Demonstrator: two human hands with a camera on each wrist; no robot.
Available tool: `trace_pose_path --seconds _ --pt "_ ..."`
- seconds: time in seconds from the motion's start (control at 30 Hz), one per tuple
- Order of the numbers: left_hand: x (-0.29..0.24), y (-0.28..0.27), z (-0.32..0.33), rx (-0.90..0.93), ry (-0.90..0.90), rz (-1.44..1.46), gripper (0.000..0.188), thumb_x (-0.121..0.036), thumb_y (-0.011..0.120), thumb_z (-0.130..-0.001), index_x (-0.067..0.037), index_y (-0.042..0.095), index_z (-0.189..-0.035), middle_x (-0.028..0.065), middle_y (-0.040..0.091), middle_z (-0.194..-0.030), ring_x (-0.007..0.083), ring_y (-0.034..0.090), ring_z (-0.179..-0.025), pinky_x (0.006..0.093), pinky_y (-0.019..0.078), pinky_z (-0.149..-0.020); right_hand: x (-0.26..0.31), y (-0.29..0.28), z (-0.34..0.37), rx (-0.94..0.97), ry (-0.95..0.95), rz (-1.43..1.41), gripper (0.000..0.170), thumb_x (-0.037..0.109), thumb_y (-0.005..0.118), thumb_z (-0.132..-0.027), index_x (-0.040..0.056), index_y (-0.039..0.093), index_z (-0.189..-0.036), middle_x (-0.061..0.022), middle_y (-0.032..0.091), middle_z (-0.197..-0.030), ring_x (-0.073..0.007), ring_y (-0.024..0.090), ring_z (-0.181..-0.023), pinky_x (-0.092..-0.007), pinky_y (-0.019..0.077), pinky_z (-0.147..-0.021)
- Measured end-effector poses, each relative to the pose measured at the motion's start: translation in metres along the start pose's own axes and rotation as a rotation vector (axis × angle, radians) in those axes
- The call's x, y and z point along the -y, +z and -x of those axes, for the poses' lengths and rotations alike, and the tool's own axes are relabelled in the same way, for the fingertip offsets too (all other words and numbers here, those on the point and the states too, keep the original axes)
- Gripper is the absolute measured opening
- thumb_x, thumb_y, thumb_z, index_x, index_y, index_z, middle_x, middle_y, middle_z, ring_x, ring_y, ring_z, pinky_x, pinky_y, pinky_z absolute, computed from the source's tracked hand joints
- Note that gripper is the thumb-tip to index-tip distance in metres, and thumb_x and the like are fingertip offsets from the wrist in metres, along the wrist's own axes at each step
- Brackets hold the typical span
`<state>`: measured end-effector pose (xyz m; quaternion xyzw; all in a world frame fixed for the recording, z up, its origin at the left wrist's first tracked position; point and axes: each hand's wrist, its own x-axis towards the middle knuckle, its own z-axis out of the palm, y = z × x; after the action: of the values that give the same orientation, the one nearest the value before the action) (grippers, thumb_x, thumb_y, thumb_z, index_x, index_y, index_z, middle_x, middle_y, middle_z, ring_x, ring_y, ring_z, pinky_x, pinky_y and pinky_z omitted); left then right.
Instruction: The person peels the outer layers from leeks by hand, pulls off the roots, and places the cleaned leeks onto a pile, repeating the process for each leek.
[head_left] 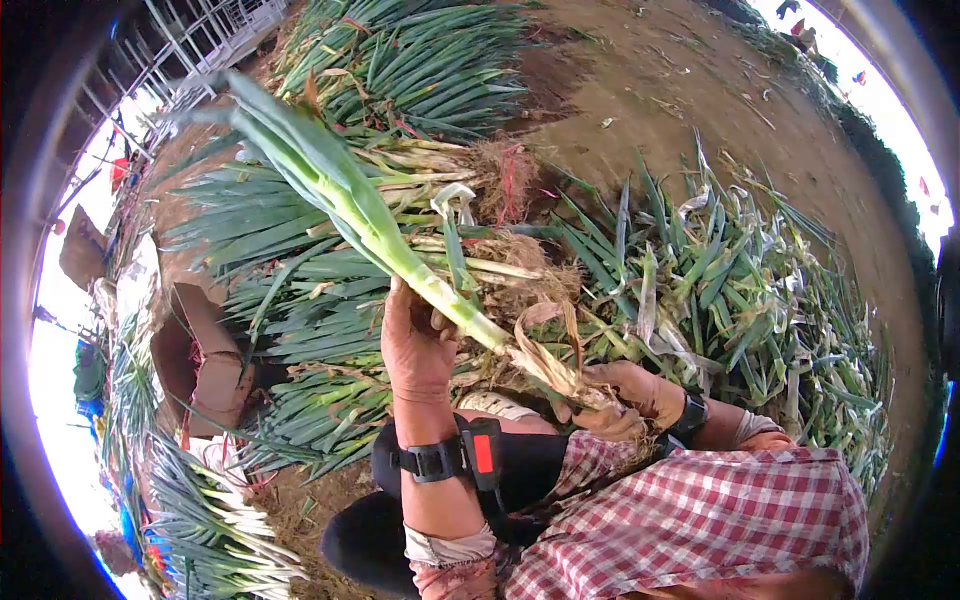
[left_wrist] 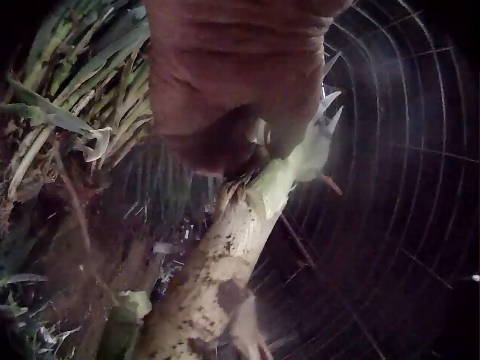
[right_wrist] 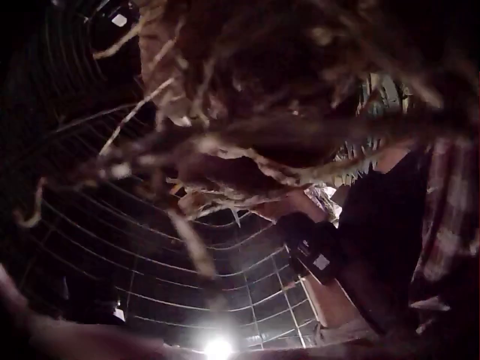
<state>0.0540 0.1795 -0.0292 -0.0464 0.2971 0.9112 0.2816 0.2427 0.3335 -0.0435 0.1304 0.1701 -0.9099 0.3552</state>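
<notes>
A large green onion (head_left: 385,235) lies slantwise across both hands in the head view, leaves at the upper left, root end at the lower right. My left hand (head_left: 415,345) grips its stalk around the middle. Dry brown outer leaves (head_left: 545,365) hang loose along the lower part. With curled fingers, my right hand (head_left: 635,392) holds the root end. In the left wrist view, the left hand (left_wrist: 240,90) is wrapped round the stalk, and soil specks the pale shaft (left_wrist: 217,262). Blurred roots (right_wrist: 225,157) fill much of the right wrist view, hiding most of the right hand's fingers.
Bundles of green onions (head_left: 290,280) lie on the ground ahead and left. A heap of stripped leaves (head_left: 740,310) spreads at the right. Peeled onions (head_left: 225,520) lie at the lower left, near an opened cardboard box (head_left: 205,360). Bare soil (head_left: 640,110) stretches behind.
</notes>
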Motion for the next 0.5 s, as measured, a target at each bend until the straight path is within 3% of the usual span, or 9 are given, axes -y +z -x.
trace_pose_path --seconds 0.1,0.2,0.3,0.37,0.4,0.43,0.5 --pt "-0.002 -0.002 0.002 -0.014 0.043 0.025 0.026 -0.03 0.049 -0.084 -0.005 0.054 -0.086 0.0038 0.055 -0.069 0.0063 0.037 -0.043 0.0165 0.0274 -0.034 0.001 0.01 -0.002 -0.033 -0.017 0.144 0.045 0.044 0.035 -0.087 0.0041 0.047 -0.103 0.0014 0.035 -0.053 -0.0047 0.026 -0.031 -0.0197 0.0193 -0.027" --pt "-0.003 -0.006 0.004 0.02 0.032 -0.026 0.023 -0.027 0.048 -0.084 -0.004 0.053 -0.084 0.0048 0.054 -0.068 0.0064 0.037 -0.043 0.017 0.0269 -0.034 -0.002 0.007 -0.006 0.023 -0.024 0.273 0.046 0.046 0.035 -0.086 0.0042 0.048 -0.1 0.0018 0.033 -0.052 -0.0044 0.025 -0.031 -0.0197 0.0191 -0.027" --pt "-0.001 -0.006 0.002 -0.091 -0.04 -0.028 0.021 -0.024 0.046 -0.084 -0.003 0.052 -0.084 0.005 0.053 -0.067 0.0058 0.037 -0.042 0.0171 0.0258 -0.032 -0.003 0.01 -0.009 -0.02 -0.075 0.311 0.045 0.045 0.036 -0.087 0.0038 0.049 -0.1 0.0018 0.036 -0.051 -0.0048 0.026 -0.031 -0.0195 0.0202 -0.028" --pt "0.004 -0.016 -0.006 -0.074 -0.217 -0.015 0.018 -0.02 0.046 -0.082 -0.003 0.051 -0.086 0.003 0.051 -0.065 0.0054 0.037 -0.043 0.017 0.0246 -0.032 0.001 0.014 -0.013 -0.106 -0.145 0.36 0.043 0.043 0.037 -0.087 0.0036 0.051 -0.098 0.0012 0.041 -0.052 -0.0058 0.031 -0.032 -0.0194 0.0225 -0.029" --pt "0.005 -0.017 -0.004 -0.016 -0.389 -0.106 0.016 -0.02 0.044 -0.083 -0.005 0.05 -0.083 0.0025 0.049 -0.065 0.0073 0.035 -0.044 0.0197 0.0278 -0.036 0.004 0.014 -0.019 -0.235 -0.226 0.466 0.043 0.043 0.039 -0.087 0.0024 0.052 -0.095 0.0003 0.044 -0.054 -0.0065 0.033 -0.034 -0.0195 0.0234 -0.029" --pt "0.015 -0.014 0.001 -0.018 -0.434 -0.283 0.015 -0.02 0.043 -0.083 -0.006 0.05 -0.085 0.0014 0.05 -0.067 0.007 0.035 -0.044 0.0197 0.0283 -0.036 0.01 0.014 -0.024 -0.256 -0.248 0.438 0.044 0.043 0.04 -0.086 0.0014 0.053 -0.093 0.001 0.042 -0.052 -0.0057 0.031 -0.032 -0.0197 0.0228 -0.029" --pt "0.015 -0.011 0.007 0.029 -0.483 -0.19 0.014 -0.019 0.044 -0.082 -0.007 0.05 -0.086 -0.0001 0.049 -0.067 0.0071 0.036 -0.045 0.0195 0.0281 -0.036 0.028 0.02 -0.025 -0.214 -0.193 0.488 0.048 0.046 0.038 -0.086 -0.0006 0.049 -0.09 0.0023 0.035 -0.047 -0.0059 0.027 -0.029 -0.0209 0.0221 -0.027"
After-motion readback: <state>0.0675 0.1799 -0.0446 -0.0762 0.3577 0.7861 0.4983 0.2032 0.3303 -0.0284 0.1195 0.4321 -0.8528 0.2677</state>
